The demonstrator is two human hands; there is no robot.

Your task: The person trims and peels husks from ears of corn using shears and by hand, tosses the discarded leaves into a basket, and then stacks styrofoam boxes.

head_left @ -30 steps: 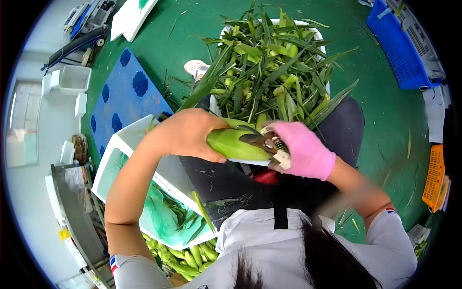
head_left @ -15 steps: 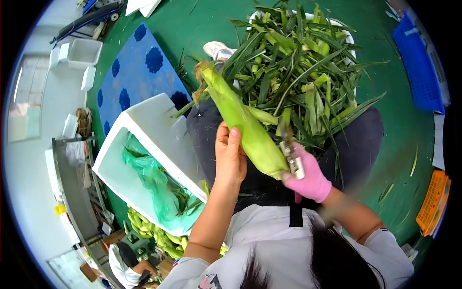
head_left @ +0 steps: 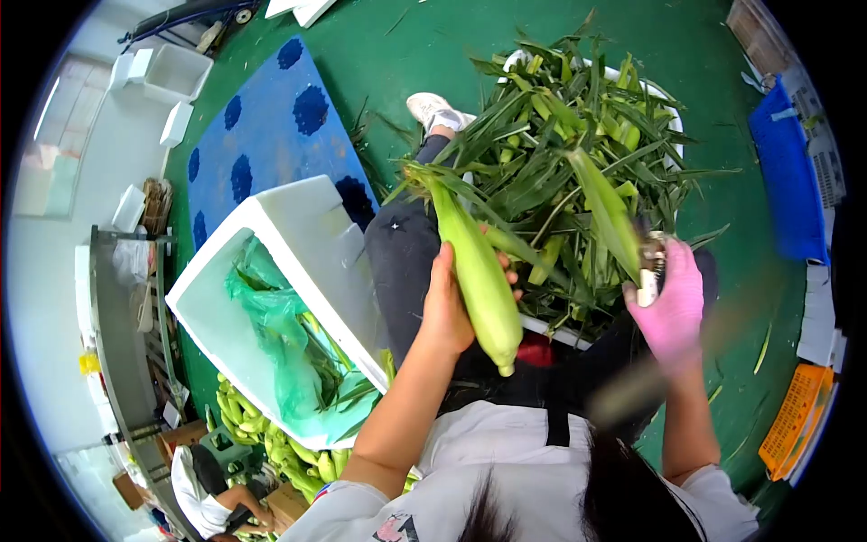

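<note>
My left hand (head_left: 449,303) is bare and wrapped round a green ear of corn (head_left: 479,280), its silk end up and its pale stem end down. To the right, my right hand (head_left: 670,303), in a pink glove, is closed on metal pruning shears (head_left: 651,269). A peeled-off husk leaf (head_left: 607,217) stands up beside the shears; whether the blades or my fingers hold it I cannot tell. Beyond both hands, a white tub (head_left: 673,122) is heaped with husks and leaves (head_left: 551,194).
A white foam box (head_left: 298,203) with a green bag (head_left: 275,312) stands at left, with piled corn (head_left: 302,461) behind it. Another person (head_left: 203,488) is at lower left. A blue mat (head_left: 262,117), blue crate (head_left: 790,172) and orange crate (head_left: 795,420) lie around.
The shears in my right hand have moved right, away from the corn's stem end, and a husk leaf is now beside them. My left hand still holds the corn, now more upright.
</note>
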